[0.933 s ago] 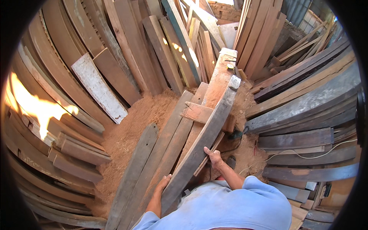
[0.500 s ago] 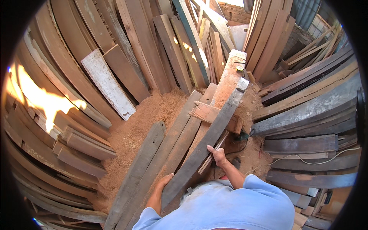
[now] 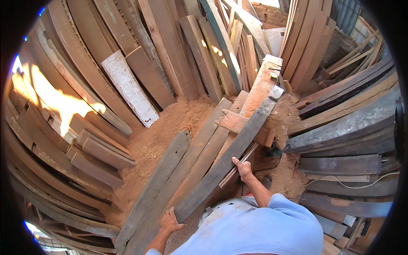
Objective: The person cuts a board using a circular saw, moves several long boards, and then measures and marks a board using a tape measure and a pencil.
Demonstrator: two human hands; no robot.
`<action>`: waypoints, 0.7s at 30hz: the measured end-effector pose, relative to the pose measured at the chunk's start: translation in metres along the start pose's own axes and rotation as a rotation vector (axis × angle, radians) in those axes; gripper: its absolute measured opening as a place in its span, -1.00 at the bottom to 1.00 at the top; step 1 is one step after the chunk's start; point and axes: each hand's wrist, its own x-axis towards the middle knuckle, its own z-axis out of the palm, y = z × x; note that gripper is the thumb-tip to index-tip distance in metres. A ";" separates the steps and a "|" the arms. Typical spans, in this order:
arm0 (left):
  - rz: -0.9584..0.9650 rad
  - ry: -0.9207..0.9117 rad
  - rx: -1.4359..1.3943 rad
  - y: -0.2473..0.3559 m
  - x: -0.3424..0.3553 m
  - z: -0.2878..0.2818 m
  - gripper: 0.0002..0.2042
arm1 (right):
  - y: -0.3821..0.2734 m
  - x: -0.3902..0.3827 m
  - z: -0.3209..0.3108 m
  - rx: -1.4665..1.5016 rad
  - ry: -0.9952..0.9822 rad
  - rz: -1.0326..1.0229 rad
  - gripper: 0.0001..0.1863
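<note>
My right hand (image 3: 244, 170) grips the long grey plank (image 3: 229, 157), which slants up to the upper right across a short reddish wood crosspiece (image 3: 229, 121). My left hand (image 3: 171, 220) lies with fingers spread on the boards at the plank's lower end, beside or just touching it. Long weathered boards (image 3: 197, 146) and a separate grey board (image 3: 155, 174) lie underneath and to the left. Beyond the plank a pale reddish beam (image 3: 259, 91) carries a small yellow object (image 3: 274, 75), perhaps a tape measure. Thin strips (image 3: 238, 168) lie under my right hand.
Timber leans all round: upright boards (image 3: 191, 51), a white board (image 3: 129, 89) and stacked dark planks (image 3: 340, 136). Sawdust (image 3: 157, 123) covers the floor. A dark green tool (image 3: 274, 151) lies right of the crosspiece, and a pale cable (image 3: 352, 187) runs over the right-hand stack.
My left hand has come off the grey plank's side and moved down-left, its fingers now spread. My right hand still holds the plank. The whole view has shifted slightly rightward.
</note>
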 end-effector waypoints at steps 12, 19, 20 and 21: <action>-0.052 0.041 0.020 0.004 0.010 0.003 0.03 | 0.068 0.042 -0.019 0.668 0.079 0.217 -0.01; -0.055 0.020 -0.007 0.002 0.010 0.000 0.04 | 0.054 0.029 0.002 0.631 0.044 0.243 0.01; -0.053 0.011 -0.009 0.001 0.011 0.000 0.05 | 0.052 0.030 0.005 0.642 0.049 0.237 0.01; -0.051 0.012 -0.004 0.000 0.013 0.000 0.05 | 0.051 0.031 0.007 0.613 0.077 0.241 0.02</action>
